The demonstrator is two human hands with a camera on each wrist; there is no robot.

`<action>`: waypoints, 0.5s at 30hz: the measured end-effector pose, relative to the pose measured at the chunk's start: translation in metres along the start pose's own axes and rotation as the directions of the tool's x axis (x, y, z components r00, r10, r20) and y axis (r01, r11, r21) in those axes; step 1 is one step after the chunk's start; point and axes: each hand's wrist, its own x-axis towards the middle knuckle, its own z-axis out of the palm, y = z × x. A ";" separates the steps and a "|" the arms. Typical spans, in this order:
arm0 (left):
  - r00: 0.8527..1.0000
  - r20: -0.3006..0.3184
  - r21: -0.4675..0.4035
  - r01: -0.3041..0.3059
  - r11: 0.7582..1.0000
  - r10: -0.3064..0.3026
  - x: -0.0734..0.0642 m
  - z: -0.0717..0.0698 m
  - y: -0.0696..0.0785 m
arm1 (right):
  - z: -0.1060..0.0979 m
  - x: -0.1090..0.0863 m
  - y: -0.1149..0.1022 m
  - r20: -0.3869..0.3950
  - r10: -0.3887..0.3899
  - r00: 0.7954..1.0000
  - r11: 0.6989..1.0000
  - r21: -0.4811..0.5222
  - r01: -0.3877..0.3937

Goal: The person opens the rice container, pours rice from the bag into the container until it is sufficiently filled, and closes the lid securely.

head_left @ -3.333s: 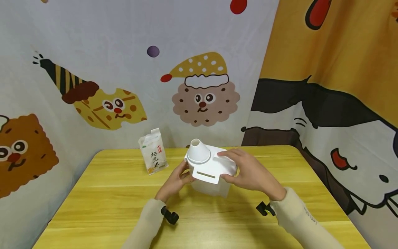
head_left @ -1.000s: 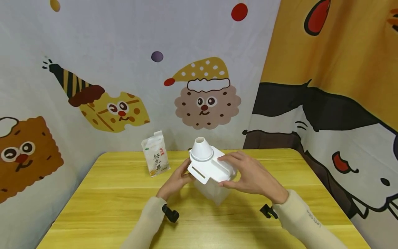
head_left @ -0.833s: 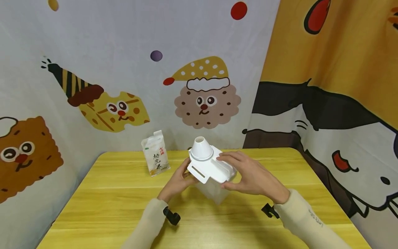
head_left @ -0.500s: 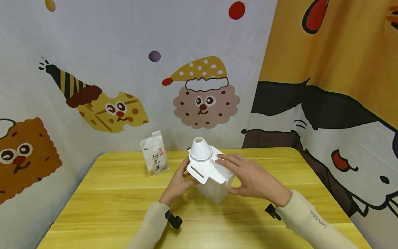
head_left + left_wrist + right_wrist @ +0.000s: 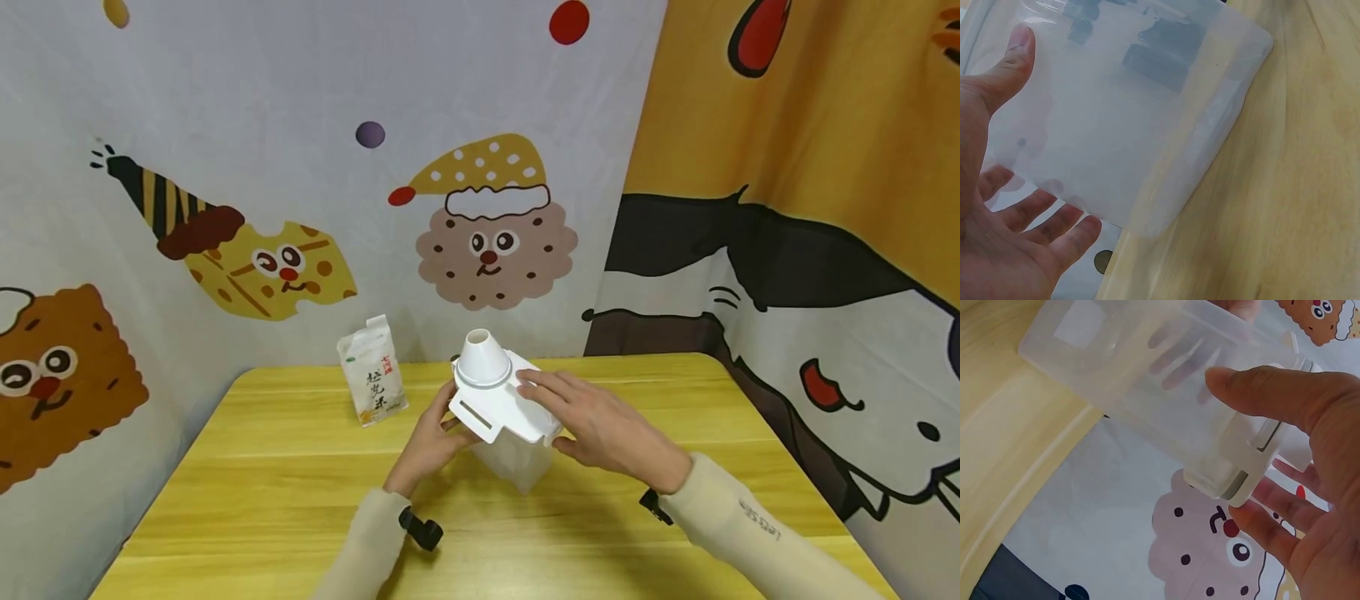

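Observation:
A translucent plastic storage container (image 5: 516, 463) stands cornerwise on the table, topped by a white lid (image 5: 501, 410). On the lid sit a cone-shaped white spout (image 5: 483, 358) and, at the near left edge, a slotted tab. My left hand (image 5: 429, 442) holds the container's left side; in the left wrist view its thumb and spread fingers straddle one corner of the translucent wall. My right hand (image 5: 607, 429) grips the lid's right part, fingertips on top and thumb at the near edge. Through the clear wall (image 5: 1129, 375) in the right wrist view, the left fingers show.
Behind and left of the container, a white paper rice bag (image 5: 372, 377) with printed characters stands on the yellow wooden table (image 5: 300, 500). A cartoon-printed curtain (image 5: 300, 100) hangs right behind the table's far edge.
Since the oldest frame the container has turned, swinging its slotted tab to the left. My right thumb came off the lid half a second ago and is back at its near edge now.

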 end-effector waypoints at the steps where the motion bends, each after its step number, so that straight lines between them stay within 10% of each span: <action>1: 1.000 0.002 -0.003 -0.002 1.000 0.002 0.000 0.000 0.000 | 0.000 0.001 0.000 -0.006 -0.001 1.000 1.000 -0.010 0.001; 15: 1.000 -0.009 -0.025 -0.005 1.000 0.005 -0.001 0.002 0.000 | 0.003 0.007 -0.003 -0.025 -0.033 0.999 0.996 -0.088 0.031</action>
